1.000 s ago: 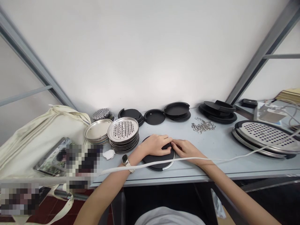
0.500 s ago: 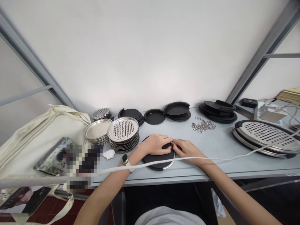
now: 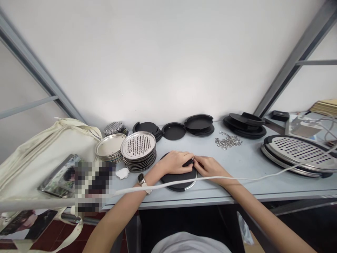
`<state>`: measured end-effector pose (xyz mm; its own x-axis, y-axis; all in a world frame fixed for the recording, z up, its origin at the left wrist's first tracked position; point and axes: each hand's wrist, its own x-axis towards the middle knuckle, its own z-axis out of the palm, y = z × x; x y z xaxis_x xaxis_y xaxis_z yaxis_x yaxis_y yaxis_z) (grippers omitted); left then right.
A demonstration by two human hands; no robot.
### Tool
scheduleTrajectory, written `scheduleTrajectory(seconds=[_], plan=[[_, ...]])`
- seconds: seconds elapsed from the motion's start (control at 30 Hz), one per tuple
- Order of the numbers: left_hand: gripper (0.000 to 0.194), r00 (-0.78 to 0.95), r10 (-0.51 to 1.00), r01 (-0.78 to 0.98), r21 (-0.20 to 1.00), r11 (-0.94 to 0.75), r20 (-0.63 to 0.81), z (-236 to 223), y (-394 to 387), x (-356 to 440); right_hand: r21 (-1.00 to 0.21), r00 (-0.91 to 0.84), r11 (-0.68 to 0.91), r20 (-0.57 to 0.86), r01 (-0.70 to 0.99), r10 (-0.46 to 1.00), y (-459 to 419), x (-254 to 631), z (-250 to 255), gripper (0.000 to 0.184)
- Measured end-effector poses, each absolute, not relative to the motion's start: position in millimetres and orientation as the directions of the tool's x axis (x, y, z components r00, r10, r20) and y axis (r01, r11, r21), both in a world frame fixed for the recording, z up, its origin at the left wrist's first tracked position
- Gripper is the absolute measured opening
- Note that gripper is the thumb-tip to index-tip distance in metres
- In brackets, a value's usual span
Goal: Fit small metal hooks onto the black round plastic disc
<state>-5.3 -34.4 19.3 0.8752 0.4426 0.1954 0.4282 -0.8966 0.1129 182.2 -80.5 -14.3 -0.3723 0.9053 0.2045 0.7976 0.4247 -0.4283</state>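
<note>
Round matte-black disc (image 3: pixel 174 177), silvery rim (image 3: pixel 191 186)

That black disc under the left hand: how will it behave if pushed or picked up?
Likely stiff: the black disc keeps its round outline under the left hand. Lying flat, it would probably slide rather than roll. The exposed metal rim looks shiny, so may be slippery.

From here I can read no lettering, brand, number or sign anywhere; the watch (image 3: pixel 141 178) screen, near left of centre, is too small to make out.
</note>
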Motion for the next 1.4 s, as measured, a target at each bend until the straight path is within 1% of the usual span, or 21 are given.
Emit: scheduleTrajectory(seconds=[0.47,0.9,1.23,1.4], plan=[[0.012,0.875,0.447,0.426,0.140,-0.894,0.188,21.8,-34.8,-4.8,-0.389,-0.356,0.413,0.213,0.823,0.910,-79.8,181.9,-14.1,0.026],[0.009,0.871,0.441,0.416,0.152,-0.897,0.219,20.9,-33.6,-4.2,-0.349,-0.365,0.428,0.232,0.834,0.902,-79.4,183.0,-16.8,0.024],[0.009,0.872,0.443,0.413,0.174,-0.894,0.209,21.8,-33.5,-4.2,-0.372,-0.335,0.410,0.251,0.833,0.908,-79.7,181.7,-16.1,0.025],[0.009,0.872,0.438,0.410,0.164,-0.897,0.219,21.5,-33.5,-4.3,-0.367,-0.318,0.397,0.258,0.841,0.912,-80.2,181.0,-16.0,0.026]])
